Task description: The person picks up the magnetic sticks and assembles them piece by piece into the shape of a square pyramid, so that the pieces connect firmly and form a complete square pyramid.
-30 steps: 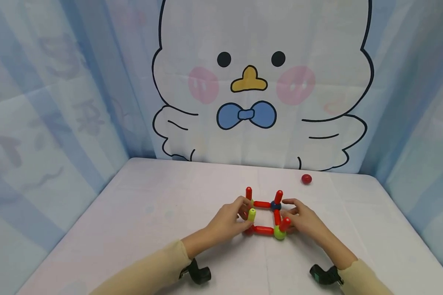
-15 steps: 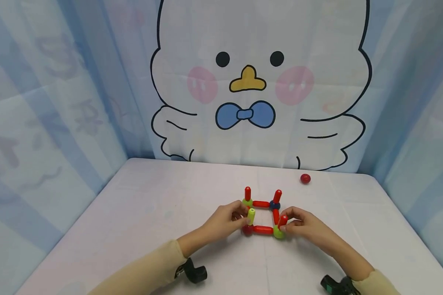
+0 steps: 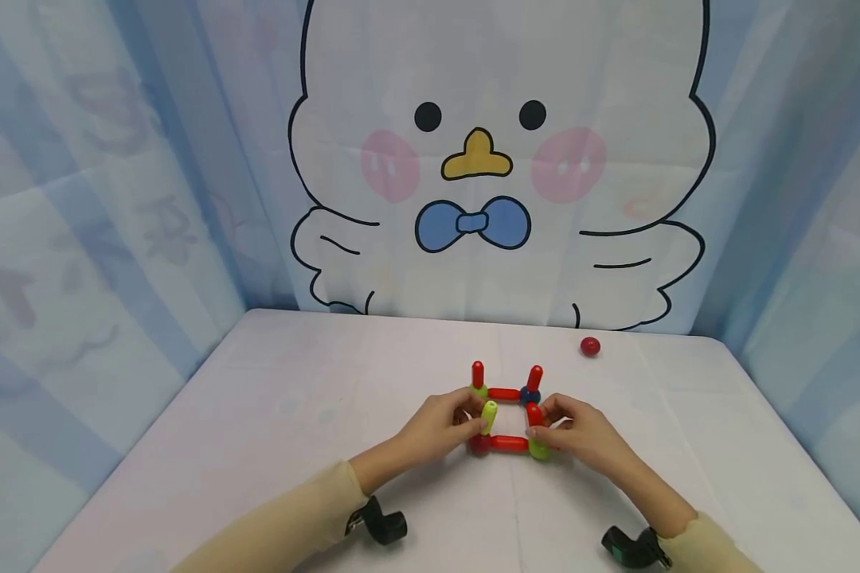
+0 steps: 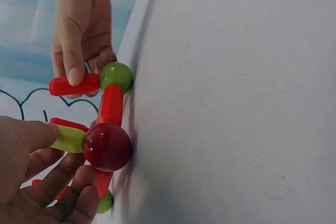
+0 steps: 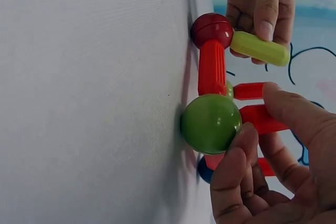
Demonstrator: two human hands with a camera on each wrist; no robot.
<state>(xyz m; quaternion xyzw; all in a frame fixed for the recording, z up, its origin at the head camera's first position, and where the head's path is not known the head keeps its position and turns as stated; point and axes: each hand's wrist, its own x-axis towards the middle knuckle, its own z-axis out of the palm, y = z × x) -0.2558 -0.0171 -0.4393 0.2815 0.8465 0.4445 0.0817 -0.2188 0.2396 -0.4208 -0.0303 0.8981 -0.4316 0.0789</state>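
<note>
A square frame of red rods (image 3: 507, 443) joined by balls lies on the table, with an upright rod at each corner. At the near left corner, my left hand (image 3: 437, 426) pinches the yellow-green rod (image 4: 69, 139) that stands on a dark red ball (image 4: 107, 147). My right hand (image 3: 580, 434) pinches the red upright rod (image 5: 261, 119) on the green ball (image 5: 211, 124) at the near right corner. The far corners hold a blue ball (image 3: 529, 395) and another green ball (image 3: 479, 391), each topped by a red rod. The left side rod is mostly hidden behind my left fingers.
One loose red ball (image 3: 590, 346) lies near the table's back edge, right of the frame. A curtain with a cartoon bird (image 3: 498, 270) hangs behind the pale table (image 3: 315, 382). Each wrist wears a small black camera (image 3: 383, 524).
From beside the frame's right side, my right hand has come to the near right upright rod and grips it. That rod now leans less to the right. My left hand keeps its hold.
</note>
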